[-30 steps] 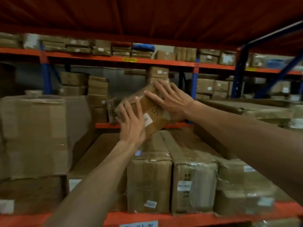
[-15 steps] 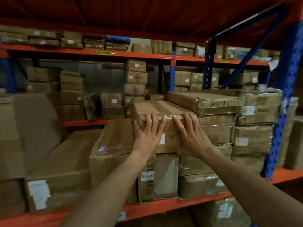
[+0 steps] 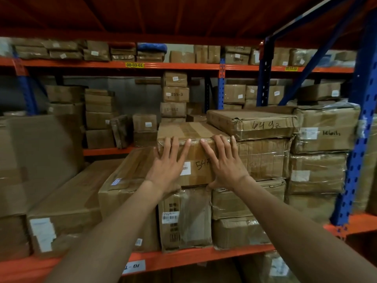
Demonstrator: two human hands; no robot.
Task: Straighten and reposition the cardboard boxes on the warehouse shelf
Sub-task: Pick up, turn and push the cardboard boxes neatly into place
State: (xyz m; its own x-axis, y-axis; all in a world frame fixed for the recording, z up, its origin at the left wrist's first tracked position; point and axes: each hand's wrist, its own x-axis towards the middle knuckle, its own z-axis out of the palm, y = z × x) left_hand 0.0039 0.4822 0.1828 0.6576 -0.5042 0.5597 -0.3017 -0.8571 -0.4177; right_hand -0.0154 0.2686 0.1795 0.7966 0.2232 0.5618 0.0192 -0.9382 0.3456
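The box (image 3: 193,158) sits on top of the front stack in the middle of the shelf (image 3: 204,256), its near face set a little back from the orange front beam. Both hands are spread flat against that near face, fingers splayed and pointing up to its top edge: the left hand (image 3: 167,166) on the left part, the right hand (image 3: 224,166) on the right part, thumbs low near the bottom edge. Neither pinches anything.

To the left the box overhangs a long lower carton (image 3: 130,180), and open room lies above that carton. To the right it touches a taller stack (image 3: 263,158), whose top flat box (image 3: 251,123) stands higher and partly behind it. Behind the box there is open depth before the rear boxes.

Between the hands the face carries a white barcode label (image 3: 185,168) and handwritten "547", partly covered. The flat box reads "6492". A rear box (image 3: 175,94) reads "255-3". A yellow tag (image 3: 134,65) on the far upper beam reads "00-03-01". The front beam's white tag (image 3: 133,266) shows "10", upside down.
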